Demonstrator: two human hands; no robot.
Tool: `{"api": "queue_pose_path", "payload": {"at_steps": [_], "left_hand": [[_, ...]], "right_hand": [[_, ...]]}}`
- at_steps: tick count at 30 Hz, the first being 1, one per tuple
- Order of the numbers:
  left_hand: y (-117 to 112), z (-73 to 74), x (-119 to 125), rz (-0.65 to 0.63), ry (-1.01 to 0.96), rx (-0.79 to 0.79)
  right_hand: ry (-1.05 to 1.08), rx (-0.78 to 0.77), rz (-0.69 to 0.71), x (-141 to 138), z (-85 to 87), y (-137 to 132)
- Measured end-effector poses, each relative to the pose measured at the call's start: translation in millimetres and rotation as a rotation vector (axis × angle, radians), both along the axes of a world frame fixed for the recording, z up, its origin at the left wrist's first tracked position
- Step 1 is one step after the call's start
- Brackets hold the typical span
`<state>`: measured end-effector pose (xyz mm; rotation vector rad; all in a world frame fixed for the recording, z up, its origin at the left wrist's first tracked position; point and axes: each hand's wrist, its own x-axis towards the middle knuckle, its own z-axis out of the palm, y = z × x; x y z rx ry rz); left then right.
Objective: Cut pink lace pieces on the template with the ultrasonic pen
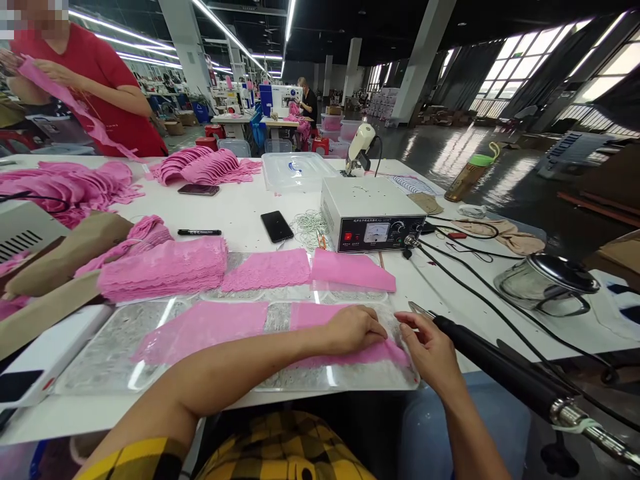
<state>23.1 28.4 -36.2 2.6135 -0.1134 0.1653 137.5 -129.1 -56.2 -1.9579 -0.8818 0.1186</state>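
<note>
Across the front of a clear plastic board (105, 357) lie two pink lace-edged fabric pieces, a left one (210, 327) and a right one (313, 317). My left hand (357, 329) rests on the right piece, its fingers curled in a pinch at the fabric. Just right of it, at the board's corner, my right hand (431, 347) has its thumb and fingers apart, with nothing visible between them. A black-handled tool with a metal blade tip (493, 357) lies beside the right hand. Its cable runs to a grey control box (373, 207).
Behind the board sit a pink fabric stack (165, 267) and two more pink pieces (267, 269). A phone (277, 227), marker (199, 232), tangled thread (309, 228) and plastic bin lid (300, 171) are further back. At right stands a glass pot (545, 283). A person in red (107, 73) handles pink fabric.
</note>
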Motion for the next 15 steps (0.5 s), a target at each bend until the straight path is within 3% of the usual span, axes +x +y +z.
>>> {"api": "queue_pose_path", "payload": {"at_steps": [6, 15], "left_hand": [[0, -3.0, -3, -0.001, -0.009, 0.05], [-7, -1.1, -4, -0.084, -0.031, 0.213]], "right_hand": [[0.061, -0.07, -0.015, -6, 0.6, -12], [-0.027, -0.183, 0.004, -12, -2.3, -29]]}}
